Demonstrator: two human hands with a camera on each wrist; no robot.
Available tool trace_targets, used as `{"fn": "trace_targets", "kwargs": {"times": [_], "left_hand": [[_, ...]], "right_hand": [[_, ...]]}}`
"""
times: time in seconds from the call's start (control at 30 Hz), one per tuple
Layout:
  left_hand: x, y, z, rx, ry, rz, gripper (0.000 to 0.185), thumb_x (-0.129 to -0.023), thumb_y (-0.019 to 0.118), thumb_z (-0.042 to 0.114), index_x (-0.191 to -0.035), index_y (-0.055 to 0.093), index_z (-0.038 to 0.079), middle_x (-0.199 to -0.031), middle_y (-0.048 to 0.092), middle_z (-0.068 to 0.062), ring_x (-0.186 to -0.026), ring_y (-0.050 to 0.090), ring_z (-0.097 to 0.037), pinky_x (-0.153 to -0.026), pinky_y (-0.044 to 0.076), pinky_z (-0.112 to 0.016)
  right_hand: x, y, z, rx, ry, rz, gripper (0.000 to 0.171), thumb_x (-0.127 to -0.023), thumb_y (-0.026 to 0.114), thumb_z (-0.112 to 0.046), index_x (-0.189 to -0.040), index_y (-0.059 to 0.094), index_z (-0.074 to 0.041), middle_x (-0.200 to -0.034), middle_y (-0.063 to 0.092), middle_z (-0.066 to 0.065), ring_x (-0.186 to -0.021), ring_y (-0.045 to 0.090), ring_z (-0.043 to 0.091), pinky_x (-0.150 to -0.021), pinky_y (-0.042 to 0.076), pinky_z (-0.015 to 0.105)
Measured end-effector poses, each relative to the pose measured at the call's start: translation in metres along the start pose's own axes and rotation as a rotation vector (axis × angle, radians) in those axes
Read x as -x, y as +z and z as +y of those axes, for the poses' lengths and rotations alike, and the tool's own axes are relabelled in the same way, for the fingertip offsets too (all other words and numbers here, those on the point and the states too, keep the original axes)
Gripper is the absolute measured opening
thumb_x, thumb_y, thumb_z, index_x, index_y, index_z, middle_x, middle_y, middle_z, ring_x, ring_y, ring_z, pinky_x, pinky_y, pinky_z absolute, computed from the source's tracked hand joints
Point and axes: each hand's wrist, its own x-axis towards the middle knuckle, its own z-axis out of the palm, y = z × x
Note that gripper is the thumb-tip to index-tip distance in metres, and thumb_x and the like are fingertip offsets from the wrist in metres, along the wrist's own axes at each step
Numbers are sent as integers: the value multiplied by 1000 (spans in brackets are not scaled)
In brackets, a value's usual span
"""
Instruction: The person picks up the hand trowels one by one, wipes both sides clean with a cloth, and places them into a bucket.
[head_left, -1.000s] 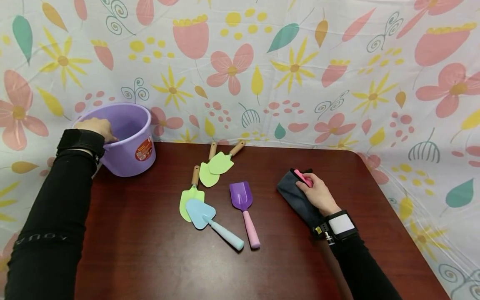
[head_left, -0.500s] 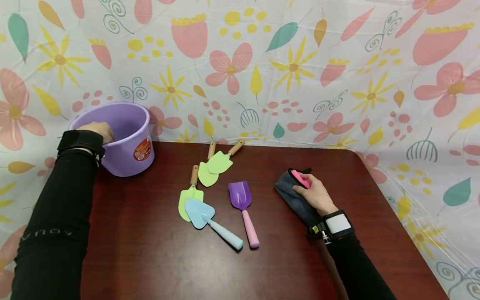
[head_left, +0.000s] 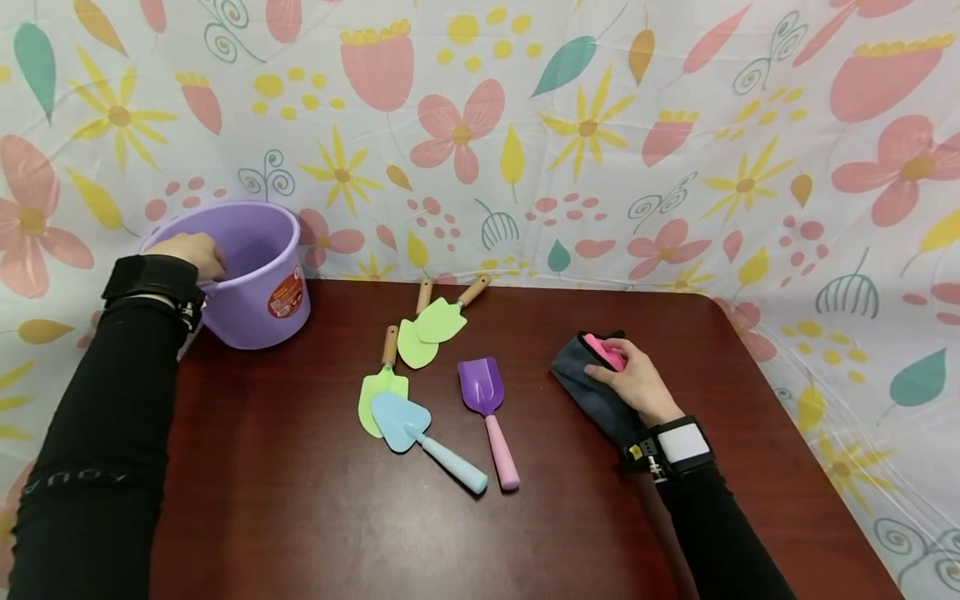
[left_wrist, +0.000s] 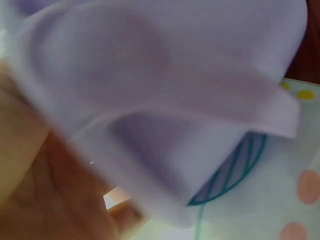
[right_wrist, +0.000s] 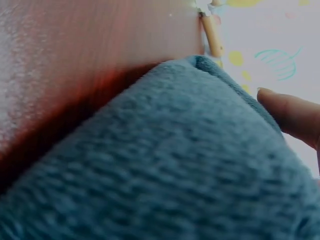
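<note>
My left hand [head_left: 197, 252] grips the near rim of a lilac plastic bucket [head_left: 258, 283] at the table's far left corner. Its fingers hook inside the rim, and in the left wrist view the rim [left_wrist: 165, 100] fills the frame above my palm [left_wrist: 45, 200]. My right hand [head_left: 633, 377] lies on a dark grey cloth [head_left: 588, 387] at the right, fingers curled over its pink part [head_left: 604, 350]. The right wrist view is mostly grey cloth [right_wrist: 175, 165], with one fingertip [right_wrist: 290, 112] at its edge.
Several toy garden tools lie mid-table: three green trowels with wooden handles [head_left: 441, 321], a light blue trowel [head_left: 408, 425] and a purple scoop with a pink handle [head_left: 486, 400]. A flowered sheet [head_left: 525, 142] hangs behind and to the right of the dark wooden table [head_left: 300, 517].
The bucket has shifted slightly to the left under my left hand. My right hand has stayed on the grey cloth with almost no movement.
</note>
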Motion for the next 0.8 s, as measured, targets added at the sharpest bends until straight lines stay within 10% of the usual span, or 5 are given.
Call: {"fn": "trace_targets", "kwargs": {"times": [0.3, 0.8], "left_hand": [[-1, -15, 10, 8, 41, 39, 39, -90, 58, 17, -119, 60, -9, -120, 56, -34, -109, 51, -54, -89, 40, -62], [25, -15, 74, 82, 252, 289, 34, -97, 58, 13, -125, 60, -6, -123, 59, -28, -112, 54, -46, -95, 38, -59]], "right_hand": [[3, -7, -10, 57, -81, 57, 64, -90, 73, -27, -138, 43, 3, -129, 48, 29, -112, 48, 40, -92, 38, 47], [13, -14, -18, 126, -124, 51, 63, -93, 69, -32, -139, 41, 1, -136, 42, 33, -119, 44, 46, -94, 40, 59]]}}
